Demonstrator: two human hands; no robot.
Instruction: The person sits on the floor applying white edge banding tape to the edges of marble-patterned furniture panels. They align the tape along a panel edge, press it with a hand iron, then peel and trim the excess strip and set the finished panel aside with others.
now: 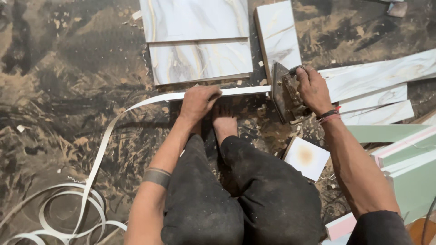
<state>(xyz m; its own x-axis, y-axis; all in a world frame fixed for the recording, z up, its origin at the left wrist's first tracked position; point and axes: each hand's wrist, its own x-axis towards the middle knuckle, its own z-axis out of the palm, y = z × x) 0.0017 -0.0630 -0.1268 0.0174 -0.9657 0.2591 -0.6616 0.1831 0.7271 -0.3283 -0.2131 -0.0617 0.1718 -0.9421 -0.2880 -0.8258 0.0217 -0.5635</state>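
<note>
In the head view, the left hand (pixel 198 101) pressed flat and closed over a white strip (pixel 136 105) along a board's upper edge (pixel 247 90). The right hand (pixel 312 88) gripped an old iron (pixel 285 93) standing on that same edge, just right of the strip's end. The strip trailed left and down into loose coils (pixel 68 218) on the dusty floor (pixel 54 90), where open room lay. Marbled panels (pixel 200 41) lay close above; more boards (pixel 377 95) crowded the right side. A bare foot (pixel 225 124) rested below the left hand.
</note>
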